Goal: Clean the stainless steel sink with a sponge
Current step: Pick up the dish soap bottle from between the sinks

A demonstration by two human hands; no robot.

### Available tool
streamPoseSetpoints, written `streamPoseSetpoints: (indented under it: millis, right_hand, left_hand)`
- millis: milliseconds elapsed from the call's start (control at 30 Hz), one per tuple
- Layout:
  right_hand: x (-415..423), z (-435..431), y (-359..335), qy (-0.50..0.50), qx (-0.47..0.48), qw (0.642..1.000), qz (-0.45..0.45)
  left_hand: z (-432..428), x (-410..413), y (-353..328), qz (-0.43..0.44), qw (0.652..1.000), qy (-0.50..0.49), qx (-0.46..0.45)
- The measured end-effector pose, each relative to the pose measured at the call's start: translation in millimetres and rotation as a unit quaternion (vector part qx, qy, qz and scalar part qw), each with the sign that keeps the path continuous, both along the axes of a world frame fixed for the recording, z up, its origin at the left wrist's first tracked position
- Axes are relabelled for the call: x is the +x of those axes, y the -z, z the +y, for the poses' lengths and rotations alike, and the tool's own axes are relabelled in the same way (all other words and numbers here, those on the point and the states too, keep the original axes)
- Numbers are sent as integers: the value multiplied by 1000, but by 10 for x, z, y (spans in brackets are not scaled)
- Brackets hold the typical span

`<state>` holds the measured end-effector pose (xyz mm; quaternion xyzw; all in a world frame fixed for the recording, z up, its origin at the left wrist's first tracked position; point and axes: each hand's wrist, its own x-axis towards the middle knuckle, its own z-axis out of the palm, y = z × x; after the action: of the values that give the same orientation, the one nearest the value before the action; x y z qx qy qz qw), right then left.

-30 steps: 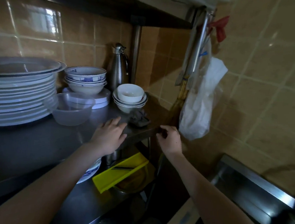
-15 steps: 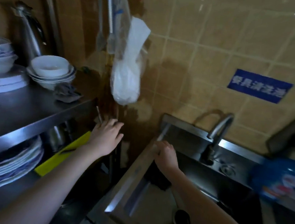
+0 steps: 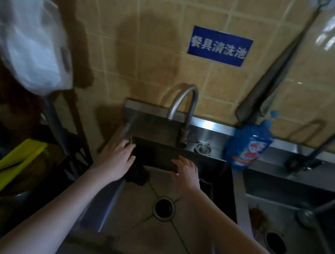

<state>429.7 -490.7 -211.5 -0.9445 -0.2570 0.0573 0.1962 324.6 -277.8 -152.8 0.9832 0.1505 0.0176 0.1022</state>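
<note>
Over the stainless steel sink (image 3: 131,224) we have both hands out. Our left hand (image 3: 118,159) lies at the basin's far left corner, fingers straight and loosely together, tips touching the rim and holding nothing. Just beside its wrist a dark lump (image 3: 137,175) sits against the back wall; whether this is the sponge we cannot tell. Our right hand (image 3: 187,171) is down in the basin to the right of that lump, fingers spread and relaxed, tips against the back wall, gripping nothing. Nearer to us than both hands lies the round drain (image 3: 163,207). Beyond the right hand rises the curved faucet (image 3: 185,106). To that hand's right a blue detergent bottle (image 3: 249,147) stands at the sink's back edge, with a second basin (image 3: 295,223) past it. Above the hands a blue sign (image 3: 219,46) is fixed to the tiled wall (image 3: 156,25).
</note>
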Motion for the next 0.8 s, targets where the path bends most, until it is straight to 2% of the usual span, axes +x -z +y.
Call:
streamPoseSetpoints:
  millis: [167, 500, 800]
  right_hand:
    - [257, -561, 3, 33, -3, 999, 4]
    - [815, -1715, 5, 119, 25, 992, -29]
    - [1399, -2395, 41, 174, 51, 982, -47]
  left_hand:
    - [-528, 466, 133, -8, 998, 53, -21]
    - [-1598, 1406, 200, -20, 987, 159, -4]
    - [-2219, 2230, 173, -33, 984, 175, 8]
